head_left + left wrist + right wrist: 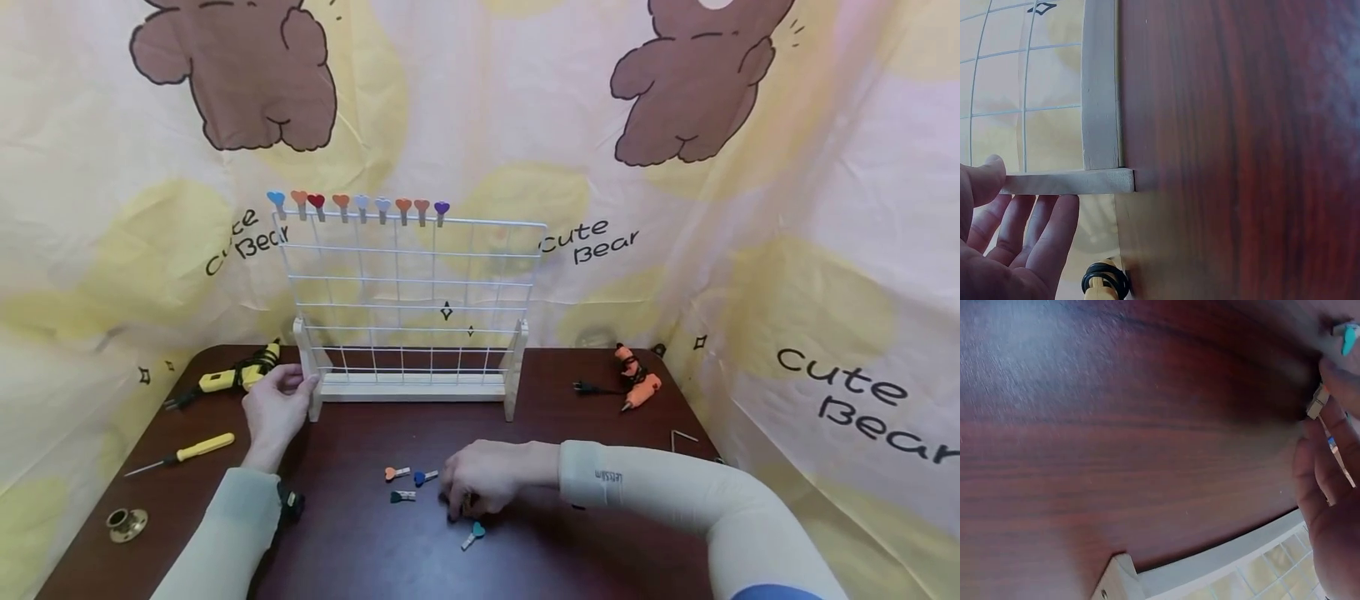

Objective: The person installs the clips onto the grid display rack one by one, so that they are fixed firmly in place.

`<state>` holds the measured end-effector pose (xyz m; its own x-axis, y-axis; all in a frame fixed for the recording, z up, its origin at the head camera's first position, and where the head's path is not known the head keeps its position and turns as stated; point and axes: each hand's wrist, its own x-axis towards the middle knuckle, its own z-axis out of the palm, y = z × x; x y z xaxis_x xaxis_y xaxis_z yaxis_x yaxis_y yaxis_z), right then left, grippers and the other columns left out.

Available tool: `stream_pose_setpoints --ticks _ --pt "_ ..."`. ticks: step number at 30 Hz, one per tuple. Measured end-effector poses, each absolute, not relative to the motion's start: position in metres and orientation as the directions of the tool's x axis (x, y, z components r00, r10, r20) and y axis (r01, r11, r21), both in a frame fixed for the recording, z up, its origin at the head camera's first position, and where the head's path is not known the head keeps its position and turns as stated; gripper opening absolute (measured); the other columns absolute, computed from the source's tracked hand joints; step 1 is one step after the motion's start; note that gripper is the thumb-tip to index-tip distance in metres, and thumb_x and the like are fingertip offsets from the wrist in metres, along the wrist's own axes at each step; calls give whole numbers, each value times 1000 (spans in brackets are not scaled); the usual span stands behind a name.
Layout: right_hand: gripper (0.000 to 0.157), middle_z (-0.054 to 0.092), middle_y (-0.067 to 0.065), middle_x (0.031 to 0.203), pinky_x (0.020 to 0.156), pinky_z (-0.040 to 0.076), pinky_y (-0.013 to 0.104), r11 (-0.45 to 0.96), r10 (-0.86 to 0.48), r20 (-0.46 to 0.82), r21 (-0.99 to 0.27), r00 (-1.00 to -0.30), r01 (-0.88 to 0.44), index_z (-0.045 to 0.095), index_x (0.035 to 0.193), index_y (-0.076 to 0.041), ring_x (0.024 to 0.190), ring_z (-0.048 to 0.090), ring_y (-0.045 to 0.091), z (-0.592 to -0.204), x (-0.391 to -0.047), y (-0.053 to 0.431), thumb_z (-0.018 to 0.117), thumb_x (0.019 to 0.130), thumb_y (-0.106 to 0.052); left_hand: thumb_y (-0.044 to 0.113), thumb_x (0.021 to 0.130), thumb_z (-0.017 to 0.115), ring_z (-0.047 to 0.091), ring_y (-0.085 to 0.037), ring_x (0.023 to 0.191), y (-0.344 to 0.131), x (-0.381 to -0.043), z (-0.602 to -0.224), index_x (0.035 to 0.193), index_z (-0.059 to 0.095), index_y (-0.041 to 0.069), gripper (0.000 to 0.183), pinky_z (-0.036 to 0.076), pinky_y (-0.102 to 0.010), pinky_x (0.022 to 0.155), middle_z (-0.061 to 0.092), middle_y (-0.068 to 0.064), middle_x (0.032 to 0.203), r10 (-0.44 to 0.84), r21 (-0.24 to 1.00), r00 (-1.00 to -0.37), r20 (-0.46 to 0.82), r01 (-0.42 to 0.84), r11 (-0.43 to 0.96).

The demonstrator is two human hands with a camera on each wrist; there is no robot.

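Observation:
A white wire grid rack (412, 250) stands upright between wooden side supports, with several heart clothespins (341, 204) clipped along the left and middle of its top wire. My left hand (276, 408) holds the left wooden support (1072, 182), thumb on one face and fingers against the other. Low over the table, my right hand (483, 477) pinches a small wooden clothespin (1318, 403) between thumb and fingers; its far end is hidden. Around that hand lie an orange heart clothespin (396, 474), a blue one (425, 477), a dark green one (402, 497) and a teal one (473, 536).
At the left are a yellow glue gun (228, 379) with wrapped cord, a yellow-handled screwdriver (197, 449) and a brass flanged fitting (126, 525). An orange glue gun (639, 387) and a hex key (682, 437) lie to the right. Printed cloth (480, 100) hangs behind the table.

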<state>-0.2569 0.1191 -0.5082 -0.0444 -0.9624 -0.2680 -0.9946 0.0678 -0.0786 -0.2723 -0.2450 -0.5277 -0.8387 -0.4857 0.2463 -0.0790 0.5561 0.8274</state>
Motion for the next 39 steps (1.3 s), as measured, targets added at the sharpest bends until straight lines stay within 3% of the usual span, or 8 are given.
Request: stream_pose_setpoints --ticks 6,10,17,21,25,29,32,39 --pt "20 71 -19 115 90 53 17 85 -980 -181 1 -84 -996 82 116 -34 111 63 -3 -507 -258 125 78 97 -30 34 97 80 78 -27 90 -246 -272 -527 118 78 10 32 49 -23 72 80 -13 104 -482 824 -836 262 -67 563" --pt "15 73 -15 107 90 51 15 142 -990 17 -50 -143 -989 83 111 -25 103 66 0 -484 -270 132 78 97 -25 34 97 79 77 -26 89 -246 -273 -528 119 78 10 32 49 -24 73 80 -12 104 -483 824 -838 253 -75 562" --pt "13 80 -2 96 73 58 24 176 -815 467 -365 -343 -914 83 105 -9 83 72 5 -375 -299 138 80 93 -4 33 97 79 78 -25 89 -248 -273 -527 118 77 10 31 47 -18 69 81 -12 103 -485 817 -834 264 -74 571" --pt "12 82 4 93 62 58 30 210 -656 617 -403 -434 -891 83 104 -3 72 73 12 -307 -313 140 80 92 -1 33 97 78 77 -24 90 -248 -273 -527 119 77 11 31 48 -21 72 81 -11 104 -482 817 -839 252 -82 570" --pt "10 82 6 92 60 55 25 304 -507 670 -449 -542 -840 83 103 -5 67 70 16 -253 -326 135 81 93 -6 33 97 79 78 -24 89 -246 -272 -527 120 77 11 32 49 -22 72 80 -11 104 -481 821 -842 245 -84 564" --pt "9 82 9 93 63 54 24 323 -393 711 -487 -583 -811 84 100 -3 70 70 22 -227 -343 126 83 93 -8 33 97 78 78 -23 89 -246 -272 -528 119 77 11 31 49 -21 71 81 -11 104 -488 823 -838 245 -86 562" --pt "8 82 9 93 66 56 24 352 -380 724 -462 -575 -814 84 98 -1 73 74 21 -222 -355 119 83 92 -5 33 97 79 78 -22 87 -245 -273 -528 118 78 10 31 48 -20 71 81 -12 103 -483 822 -838 253 -77 564" --pt "15 82 4 100 72 57 26 483 -417 617 -472 -667 -738 84 108 -8 82 76 13 -222 -365 111 81 96 -15 33 98 77 75 -26 95 -245 -272 -527 121 76 10 32 50 -25 73 80 -12 107 -478 831 -849 225 -89 549"
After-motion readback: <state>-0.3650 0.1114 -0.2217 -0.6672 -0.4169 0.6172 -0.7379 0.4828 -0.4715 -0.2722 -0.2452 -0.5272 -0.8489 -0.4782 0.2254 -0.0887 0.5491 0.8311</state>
